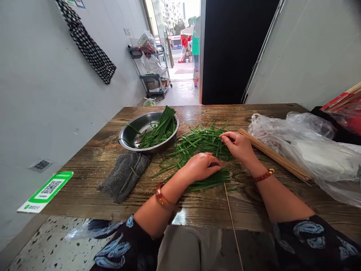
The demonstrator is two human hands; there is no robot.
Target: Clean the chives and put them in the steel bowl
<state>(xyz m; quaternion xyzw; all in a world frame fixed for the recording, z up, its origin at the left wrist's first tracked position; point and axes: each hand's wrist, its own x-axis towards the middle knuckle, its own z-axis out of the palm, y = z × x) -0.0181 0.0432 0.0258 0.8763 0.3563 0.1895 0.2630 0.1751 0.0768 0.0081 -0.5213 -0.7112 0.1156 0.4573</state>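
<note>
My left hand [201, 166] lies palm down with its fingers curled over a flat bundle of garlic chives [207, 182] on the table. A thin bamboo skewer [231, 218] runs from the bundle's right end over the table's front edge toward my lap. My right hand [238, 146] is raised at the right side of a loose heap of garlic chives [200, 139], thumb and fingertips pinched together. Whatever lies between those fingertips is too small to make out.
A steel bowl [166, 146] with more chives stands at the back left, a dark grey mesh bundle [124, 177] in front of it. Several bamboo skewers [276, 156] lie at the right beside clear plastic bags [313, 150]. A QR-code sign [46, 191] sits at the left edge.
</note>
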